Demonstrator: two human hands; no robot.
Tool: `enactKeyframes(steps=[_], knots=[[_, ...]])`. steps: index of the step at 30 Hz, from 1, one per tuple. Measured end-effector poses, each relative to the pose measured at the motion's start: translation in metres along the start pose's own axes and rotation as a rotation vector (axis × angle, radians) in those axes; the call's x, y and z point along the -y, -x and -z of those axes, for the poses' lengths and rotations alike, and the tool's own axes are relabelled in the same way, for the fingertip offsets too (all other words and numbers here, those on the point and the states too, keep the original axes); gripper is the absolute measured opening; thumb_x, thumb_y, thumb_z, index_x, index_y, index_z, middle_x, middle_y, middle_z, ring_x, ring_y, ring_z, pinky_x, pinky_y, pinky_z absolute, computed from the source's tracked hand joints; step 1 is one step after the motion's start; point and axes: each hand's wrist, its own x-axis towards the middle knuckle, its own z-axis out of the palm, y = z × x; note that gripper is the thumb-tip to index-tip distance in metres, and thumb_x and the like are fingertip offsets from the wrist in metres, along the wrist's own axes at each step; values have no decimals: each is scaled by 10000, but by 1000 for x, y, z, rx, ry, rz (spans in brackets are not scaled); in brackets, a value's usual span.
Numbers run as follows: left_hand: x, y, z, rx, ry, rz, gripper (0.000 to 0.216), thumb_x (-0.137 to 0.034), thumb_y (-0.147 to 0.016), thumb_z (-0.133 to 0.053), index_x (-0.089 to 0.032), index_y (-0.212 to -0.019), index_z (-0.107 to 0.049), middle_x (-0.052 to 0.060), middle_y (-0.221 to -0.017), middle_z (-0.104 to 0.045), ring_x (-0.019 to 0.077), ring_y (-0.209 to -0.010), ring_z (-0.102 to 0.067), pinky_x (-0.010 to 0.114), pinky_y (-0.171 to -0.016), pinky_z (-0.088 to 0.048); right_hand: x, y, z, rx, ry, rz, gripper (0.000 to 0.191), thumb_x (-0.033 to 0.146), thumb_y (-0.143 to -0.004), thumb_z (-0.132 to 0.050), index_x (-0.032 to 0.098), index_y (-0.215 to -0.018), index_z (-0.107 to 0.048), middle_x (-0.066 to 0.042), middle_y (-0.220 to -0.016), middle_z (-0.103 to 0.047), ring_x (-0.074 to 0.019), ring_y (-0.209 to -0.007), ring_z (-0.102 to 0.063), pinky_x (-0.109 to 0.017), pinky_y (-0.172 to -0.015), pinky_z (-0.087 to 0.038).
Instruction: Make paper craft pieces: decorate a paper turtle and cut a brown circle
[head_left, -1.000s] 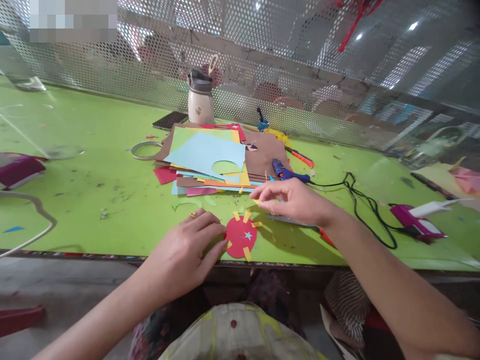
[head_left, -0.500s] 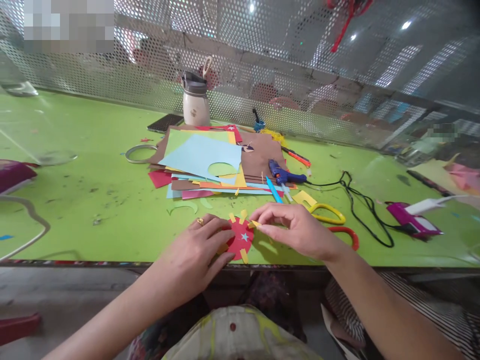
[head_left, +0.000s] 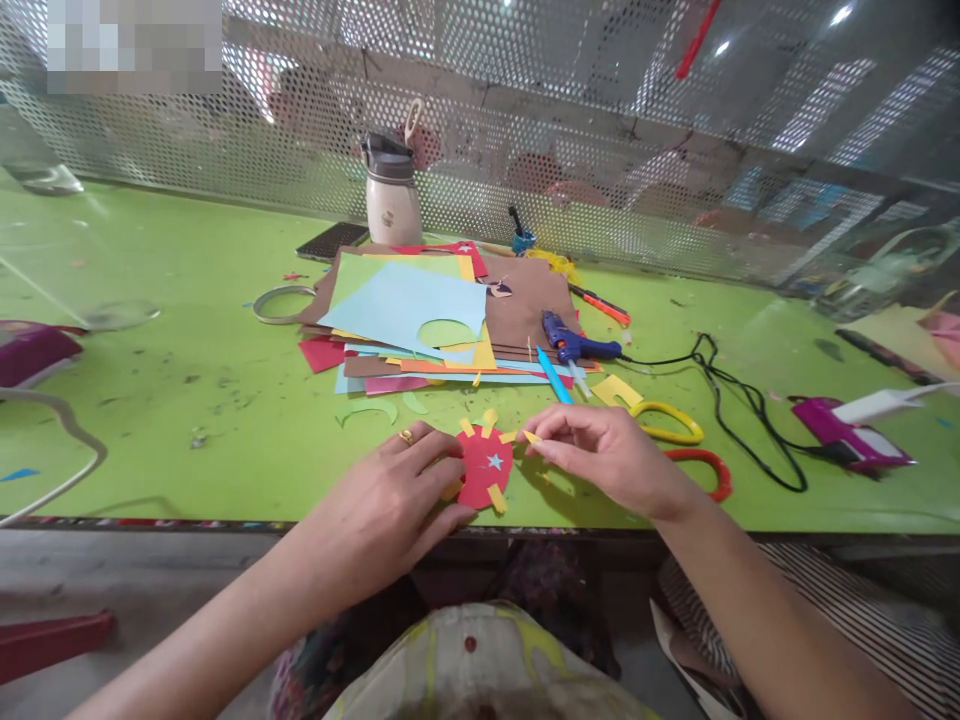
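A red paper circle (head_left: 474, 484) lies near the table's front edge, with a small pale blue star (head_left: 495, 462) on it and several yellow paper strips sticking out from its rim. My left hand (head_left: 405, 480) holds the circle at its left side, the fingers covering that part. Just right of the circle, my right hand (head_left: 607, 455) pinches a small pointed piece of yellow paper (head_left: 531, 437) between thumb and fingers. This piece is apart from the circle. Beside the right hand lie a yellow looped handle (head_left: 679, 424) and a red looped handle (head_left: 716, 470).
Behind my hands is a stack of coloured paper (head_left: 405, 300), with a blue glue gun (head_left: 574, 345) and a blue pen (head_left: 553, 375) at its right. Its black cord (head_left: 720, 390) loops rightward. A bottle (head_left: 394, 205) stands by the perforated screen (head_left: 465, 110). A tape ring (head_left: 283, 305) lies left.
My right hand has drawn slightly right, taking the yellow piece away from the circle's edge. My left hand stays on the circle. The view has shifted a little.
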Motion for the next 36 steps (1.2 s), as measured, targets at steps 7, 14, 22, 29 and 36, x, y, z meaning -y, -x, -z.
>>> enactKeyframes(steps=[7, 14, 22, 29, 36], knots=[[-6, -3, -7, -15, -97, 6, 218, -305, -1004, -512, -158, -869, -601, 103, -938, -626, 260, -920, -585, 390, -769, -509, 3, 5, -4, 0, 25, 60, 145, 303, -928, -633, 201, -829, -659, -56, -975, -696, -177, -882, -636, -293, -798, -507], [-7, -2, -7, -40, -69, 68, 226, -330, -990, -538, -149, -876, -612, 114, -952, -610, 284, -936, -569, 438, -788, -503, 16, 11, -21, -80, 244, 86, 112, 220, -906, -614, 208, -798, -639, -49, -900, -698, -195, -847, -633, -310, -769, -488], [-17, -6, 4, -199, 462, 200, 254, -199, -985, -536, -221, -1211, -648, 34, -1089, -675, 146, -994, -638, 247, -856, -501, 20, 14, -30, 38, -38, -47, 139, 308, -911, -657, 186, -844, -663, -9, -819, -618, -139, -739, -539, -258, -667, -435], [-26, -22, 2, -135, 740, 447, 130, -244, -870, -621, -190, -801, -717, -10, -752, -690, 134, -705, -602, 241, -655, -451, 18, 13, -29, 106, -157, -107, 244, 406, -881, -711, 173, -827, -663, 6, -734, -598, -121, -676, -527, -233, -606, -431], [-24, -7, 9, -59, 1165, 663, 251, -398, -806, -731, -165, -730, -673, -32, -640, -576, 92, -598, -451, 199, -553, -342, 32, 34, -20, -277, 480, 365, 52, 215, -940, -641, 187, -960, -679, -84, -1013, -699, -216, -976, -638, -386, -913, -499]])
